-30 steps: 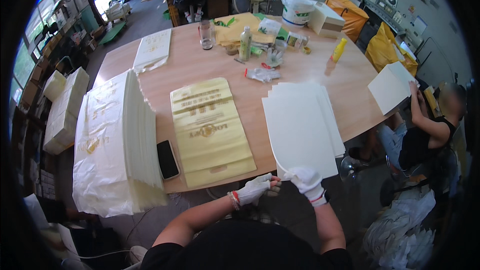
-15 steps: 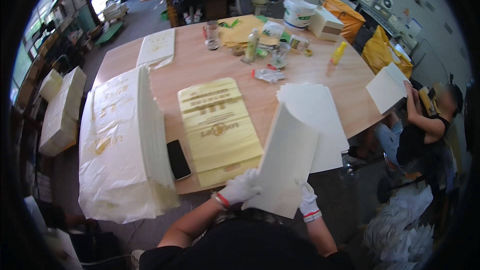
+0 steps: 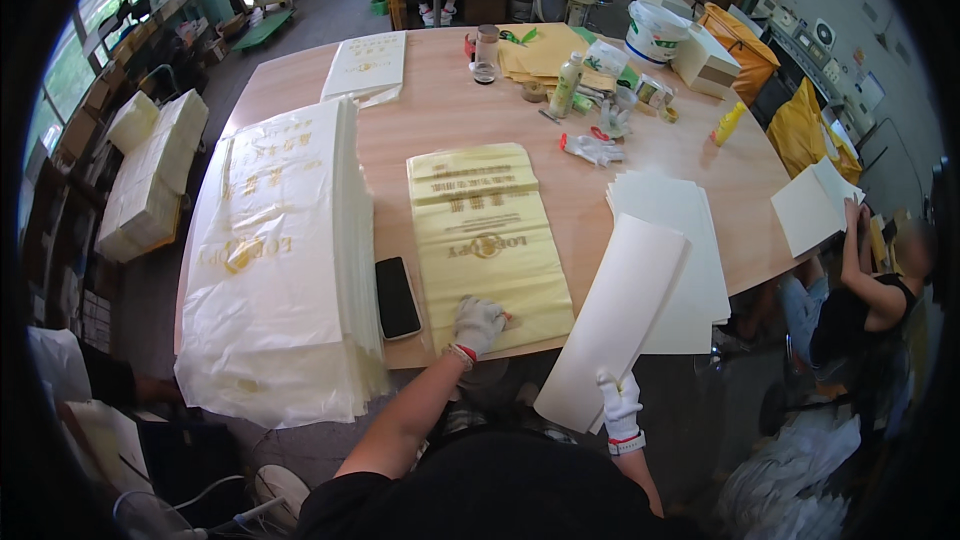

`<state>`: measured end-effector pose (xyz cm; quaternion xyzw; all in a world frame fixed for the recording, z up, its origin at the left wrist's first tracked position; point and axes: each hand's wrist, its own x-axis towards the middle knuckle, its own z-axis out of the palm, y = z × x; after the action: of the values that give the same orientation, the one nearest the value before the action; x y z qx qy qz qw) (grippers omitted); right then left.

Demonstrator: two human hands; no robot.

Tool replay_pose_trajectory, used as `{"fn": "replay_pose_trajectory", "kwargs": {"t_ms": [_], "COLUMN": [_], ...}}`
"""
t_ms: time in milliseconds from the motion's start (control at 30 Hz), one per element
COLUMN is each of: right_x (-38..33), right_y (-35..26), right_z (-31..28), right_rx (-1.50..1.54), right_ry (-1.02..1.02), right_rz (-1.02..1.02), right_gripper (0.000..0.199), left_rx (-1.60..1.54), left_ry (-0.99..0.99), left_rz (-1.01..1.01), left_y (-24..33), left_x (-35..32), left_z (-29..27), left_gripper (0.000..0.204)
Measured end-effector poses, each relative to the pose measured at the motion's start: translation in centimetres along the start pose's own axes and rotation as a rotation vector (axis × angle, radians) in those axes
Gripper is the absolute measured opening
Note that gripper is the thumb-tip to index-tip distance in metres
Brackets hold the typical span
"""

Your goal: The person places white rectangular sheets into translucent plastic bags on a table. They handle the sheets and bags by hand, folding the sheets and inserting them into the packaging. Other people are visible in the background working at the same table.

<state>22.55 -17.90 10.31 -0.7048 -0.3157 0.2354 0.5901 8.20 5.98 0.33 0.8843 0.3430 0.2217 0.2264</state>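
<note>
My left hand (image 3: 480,325), in a white glove, rests on the near end of a flat stack of translucent yellow plastic bags (image 3: 490,210) with gold print. Its fingers are curled down and pinch the top bag, though the fingertips are partly hidden. My right hand (image 3: 620,398), gloved too, grips the near end of a folded white cardboard sheet (image 3: 625,305). That sheet slants over the table's front edge and overlaps a stack of white cardboard sheets (image 3: 690,270). Just left of the yellow bags lies a black phone (image 3: 398,297).
A tall pile of whitish printed plastic bags (image 3: 280,260) fills the table's left side. Farther back stand a bottle (image 3: 565,85), a glass jar (image 3: 485,53), a white bucket (image 3: 655,35) and a yellow bottle (image 3: 728,124). Another person (image 3: 865,290) sits at right, holding white sheets (image 3: 815,208).
My left hand has left the white cardboard sheet and moved onto the yellow bags. My right hand keeps the sheet, which now lies flatter and more closed. The view has shifted left.
</note>
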Motion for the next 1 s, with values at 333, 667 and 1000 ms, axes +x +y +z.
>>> {"fn": "replay_pose_trajectory", "kwargs": {"t_ms": [333, 667, 1000], "right_x": [6.1, 2.2, 6.4], "right_y": [3.4, 1.3, 4.3], "right_z": [10.3, -1.2, 3.2], "right_rx": [0.832, -0.512, -1.290], "right_ry": [-0.357, -0.312, -0.439], "right_rz": [0.329, -0.198, -0.225], "right_gripper": [0.056, 0.027, 0.038], "left_rx": [-0.723, -1.600, -0.369], "left_ry": [-0.015, 0.004, -0.255], "left_rz": [-0.294, -0.693, 0.272], "left_y": [1.5, -0.5, 15.5], "left_x": [-1.0, 4.8, 2.5], "left_z": [-1.2, -5.1, -5.1], "left_gripper": [0.034, 0.036, 0.035]}}
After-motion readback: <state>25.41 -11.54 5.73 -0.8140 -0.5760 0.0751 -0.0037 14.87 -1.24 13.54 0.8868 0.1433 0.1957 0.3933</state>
